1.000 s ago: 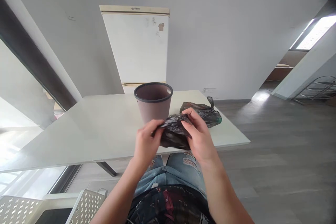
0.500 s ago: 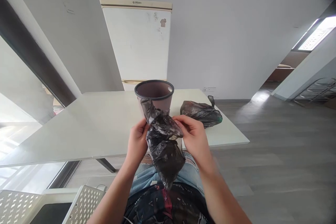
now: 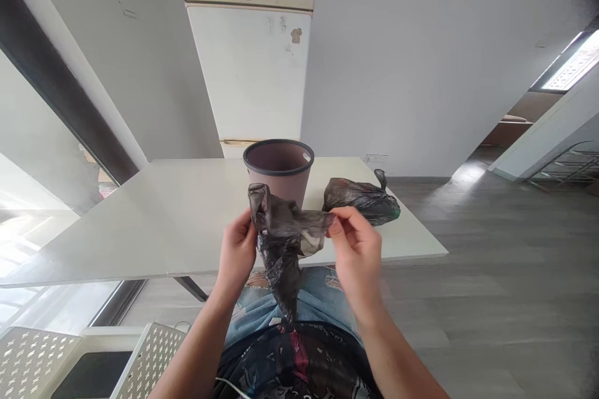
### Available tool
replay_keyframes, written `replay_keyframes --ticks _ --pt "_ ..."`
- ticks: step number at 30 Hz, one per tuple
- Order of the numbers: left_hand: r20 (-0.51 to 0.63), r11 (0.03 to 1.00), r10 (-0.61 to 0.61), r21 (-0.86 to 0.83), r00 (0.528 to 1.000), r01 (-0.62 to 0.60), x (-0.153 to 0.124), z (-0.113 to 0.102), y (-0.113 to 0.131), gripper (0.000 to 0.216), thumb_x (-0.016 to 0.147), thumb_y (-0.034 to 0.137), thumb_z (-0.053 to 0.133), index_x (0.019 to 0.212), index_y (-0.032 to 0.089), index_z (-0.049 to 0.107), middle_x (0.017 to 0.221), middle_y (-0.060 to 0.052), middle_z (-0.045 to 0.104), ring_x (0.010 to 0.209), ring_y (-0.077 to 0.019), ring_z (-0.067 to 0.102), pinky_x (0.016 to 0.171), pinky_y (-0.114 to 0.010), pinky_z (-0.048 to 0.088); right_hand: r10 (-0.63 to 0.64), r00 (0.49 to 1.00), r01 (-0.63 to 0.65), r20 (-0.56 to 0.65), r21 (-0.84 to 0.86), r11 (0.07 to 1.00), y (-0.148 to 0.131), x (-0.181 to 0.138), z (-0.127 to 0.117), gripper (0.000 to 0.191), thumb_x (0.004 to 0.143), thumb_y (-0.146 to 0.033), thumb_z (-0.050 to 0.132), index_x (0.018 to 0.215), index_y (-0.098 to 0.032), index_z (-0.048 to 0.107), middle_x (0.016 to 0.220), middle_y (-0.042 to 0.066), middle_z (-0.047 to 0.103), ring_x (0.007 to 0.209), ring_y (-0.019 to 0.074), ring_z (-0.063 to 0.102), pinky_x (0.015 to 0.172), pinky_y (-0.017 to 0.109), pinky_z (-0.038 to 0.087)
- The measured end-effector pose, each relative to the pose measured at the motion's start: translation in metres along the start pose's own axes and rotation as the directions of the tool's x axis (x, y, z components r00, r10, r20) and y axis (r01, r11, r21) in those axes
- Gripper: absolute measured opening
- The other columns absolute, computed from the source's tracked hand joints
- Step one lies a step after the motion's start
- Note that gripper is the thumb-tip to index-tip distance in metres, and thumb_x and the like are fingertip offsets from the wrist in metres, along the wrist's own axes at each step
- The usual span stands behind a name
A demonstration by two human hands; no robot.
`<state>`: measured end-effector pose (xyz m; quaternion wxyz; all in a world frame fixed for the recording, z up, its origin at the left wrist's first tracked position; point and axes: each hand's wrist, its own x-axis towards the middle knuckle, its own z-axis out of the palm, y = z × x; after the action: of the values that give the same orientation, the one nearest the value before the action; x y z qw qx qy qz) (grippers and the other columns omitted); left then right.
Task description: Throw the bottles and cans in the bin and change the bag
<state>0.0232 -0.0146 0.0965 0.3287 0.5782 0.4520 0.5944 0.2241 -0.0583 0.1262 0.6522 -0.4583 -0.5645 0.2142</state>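
A thin black garbage bag (image 3: 281,255) hangs crumpled between my hands, over the table's front edge. My left hand (image 3: 238,243) pinches its left side. With thumb and fingers closed, my right hand (image 3: 354,238) grips the bag's right edge and holds it stretched sideways. Just behind the bag stands an upright brownish-pink trash can (image 3: 278,182) with a dark rim; the bag covers its lower part. A second black bag (image 3: 360,198), filled and with its top bunched up, lies on the table to the right of the can, behind my right hand.
The white table (image 3: 154,224) reaches far to the left. A white refrigerator (image 3: 253,68) stands behind it against the grey wall. At lower left is a pale plastic basket (image 3: 147,358) with perforated sides. Grey wooden floor (image 3: 491,299) lies to the right.
My right hand has moved right, pulling the bag's upper edge out sideways. My left hand has shifted slightly left. The bag's upper part is now spread wider and its lower part hangs narrower.
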Motion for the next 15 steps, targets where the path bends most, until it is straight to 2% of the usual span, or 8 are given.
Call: replay_keyframes --ticks 4,6,9,12,14,15 --pt "-0.028 0.999 -0.006 -0.051 1.0 0.005 0.002 -0.008 -0.008 0.026 0.1 0.04 0.064 0.099 0.018 0.078 0.083 -0.003 0.073 0.076 -0.0174 0.062 0.07 -0.025 0.049 0.086 0.99 -0.065 -0.108 0.184 0.981 0.01 0.006 -0.005 0.027 0.105 -0.048 0.062 0.096 -0.022 0.066 0.079 0.0 0.057 0.071 0.0153 0.052 0.066 0.027 0.044" --pt "-0.047 0.997 0.004 -0.076 0.999 -0.008 0.004 -0.014 -0.006 0.026 0.099 0.041 0.065 0.102 0.019 0.079 0.087 -0.004 0.075 0.079 -0.0185 0.063 0.072 -0.026 0.05 0.127 0.98 -0.078 -0.15 0.297 0.952 0.013 0.011 -0.007 0.026 0.103 -0.048 0.064 0.097 -0.023 0.065 0.086 0.0 0.059 0.075 0.0151 0.054 0.069 0.027 0.046" --pt "-0.048 0.995 0.0 -0.102 0.999 -0.005 0.009 -0.029 -0.002 0.025 0.096 0.039 0.069 0.106 0.019 0.08 0.097 -0.007 0.077 0.09 -0.0212 0.067 0.079 -0.028 0.053 0.261 0.947 -0.151 -0.188 0.457 0.877 0.018 0.019 -0.013 0.028 0.098 -0.049 0.07 0.096 -0.023 0.062 0.093 0.001 0.062 0.079 0.0154 0.057 0.071 0.027 0.049" --pt "-0.022 0.967 -0.102 -0.235 0.995 0.094 0.017 -0.048 -0.001 0.029 0.088 0.031 0.077 0.114 0.018 0.078 0.092 -0.006 0.076 0.085 -0.0187 0.067 0.076 -0.025 0.053 0.393 0.891 -0.232 -0.225 0.52 0.822 0.024 0.026 -0.023 0.035 0.09 -0.053 0.077 0.092 -0.023 0.059 0.088 -0.001 0.061 0.076 0.0142 0.057 0.069 0.026 0.049" --pt "0.022 0.896 -0.21 -0.397 0.978 0.201 0.022 -0.062 -0.003 0.042 0.078 0.022 0.081 0.119 0.021 0.074 0.084 -0.003 0.073 0.075 -0.0156 0.065 0.07 -0.023 0.052 0.428 0.862 -0.247 -0.271 0.513 0.822 0.027 0.03 -0.03 0.039 0.088 -0.056 0.078 0.091 -0.023 0.057 0.084 -0.003 0.059 0.072 0.0137 0.057 0.066 0.026 0.049" --pt "0.034 0.848 -0.255 -0.473 0.966 0.24 0.025 -0.068 -0.004 0.044 0.074 0.017 0.082 0.116 0.022 0.072 0.08 -0.001 0.071 0.07 -0.0142 0.064 0.066 -0.022 0.052 0.43 0.857 -0.252 -0.283 0.497 0.83 0.027 0.031 -0.034 0.041 0.087 -0.057 0.078 0.091 -0.024 0.056 0.083 -0.003 0.059 0.069 0.0132 0.055 0.063 0.026 0.047"
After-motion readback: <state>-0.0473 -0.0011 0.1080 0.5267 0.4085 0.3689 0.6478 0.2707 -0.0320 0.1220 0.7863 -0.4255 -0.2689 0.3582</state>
